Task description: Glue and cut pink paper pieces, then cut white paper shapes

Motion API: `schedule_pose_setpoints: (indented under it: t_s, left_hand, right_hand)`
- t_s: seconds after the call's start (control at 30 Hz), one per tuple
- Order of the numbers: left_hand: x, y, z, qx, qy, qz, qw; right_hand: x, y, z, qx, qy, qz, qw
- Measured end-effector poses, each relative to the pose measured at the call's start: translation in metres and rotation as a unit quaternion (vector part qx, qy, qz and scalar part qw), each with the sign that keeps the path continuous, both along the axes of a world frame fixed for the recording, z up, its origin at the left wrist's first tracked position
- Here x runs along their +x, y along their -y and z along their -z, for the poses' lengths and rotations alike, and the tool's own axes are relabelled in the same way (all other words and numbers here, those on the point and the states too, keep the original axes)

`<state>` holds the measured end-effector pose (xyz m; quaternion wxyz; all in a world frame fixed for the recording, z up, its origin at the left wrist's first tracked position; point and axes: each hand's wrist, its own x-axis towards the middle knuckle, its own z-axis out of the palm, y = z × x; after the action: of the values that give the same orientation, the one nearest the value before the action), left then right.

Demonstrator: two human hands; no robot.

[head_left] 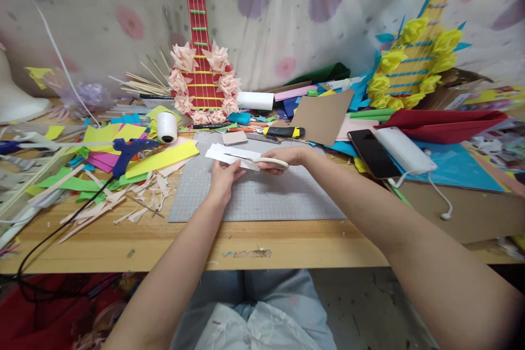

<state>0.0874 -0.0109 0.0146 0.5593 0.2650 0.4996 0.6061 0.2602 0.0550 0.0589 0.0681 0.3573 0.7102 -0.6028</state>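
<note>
My right hand (280, 161) is closed round the handles of a pair of scissors (271, 163) with pale handles. Their blades point left and lie along a white strip of paper (217, 154). My left hand (225, 178) pinches the lower edge of that paper with thumb and fingers. Paper and scissors are over a grey gridded cutting mat (254, 202). Just behind the paper lies a small tan piece of card (234, 138).
A blue glue gun (127, 156) with a black cord sits among paper scraps at left. Behind the mat are a yellow-black utility knife (284, 132) and a red paper guitar (204, 87). At right lie a phone (372, 153) and a white power bank (406, 150).
</note>
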Motion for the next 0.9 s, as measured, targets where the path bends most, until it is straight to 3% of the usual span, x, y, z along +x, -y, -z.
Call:
schedule_pose_setpoints:
  t_s: [0.13, 0.27, 0.37, 0.43, 0.53, 0.63, 0.8, 0.9]
  left_hand:
    - [-0.002, 0.0, -0.001, -0.005, 0.012, -0.001, 1.0]
    - [-0.004, 0.0, -0.002, -0.004, 0.03, -0.005, 1.0]
    - [-0.004, 0.0, -0.002, -0.004, 0.038, -0.012, 0.999]
    - [-0.003, -0.001, -0.002, -0.004, 0.038, -0.013, 0.999]
    - [-0.002, -0.001, -0.001, 0.0, 0.031, -0.011, 0.999]
    - [-0.003, 0.0, 0.0, 0.01, 0.033, -0.012, 0.999]
    - [-0.004, 0.0, 0.001, 0.019, 0.043, -0.007, 0.999]
    - [-0.003, 0.0, 0.0, 0.025, 0.039, 0.003, 0.999]
  right_hand:
    - [0.007, -0.003, -0.005, -0.018, 0.019, -0.033, 0.999]
    - [0.036, -0.009, -0.009, -0.027, 0.041, -0.056, 0.997]
    - [0.059, -0.011, -0.009, 0.003, 0.017, -0.009, 1.0]
    - [0.064, -0.008, -0.008, 0.037, -0.005, 0.062, 0.997]
    - [0.051, 0.0, -0.007, 0.073, -0.027, 0.154, 0.985]
    - [0.028, 0.007, -0.008, 0.095, -0.065, 0.187, 0.976]
    - [0.0, 0.017, -0.013, 0.172, -0.111, 0.306, 0.93]
    - [-0.013, 0.02, -0.009, 0.224, -0.095, 0.335, 0.91]
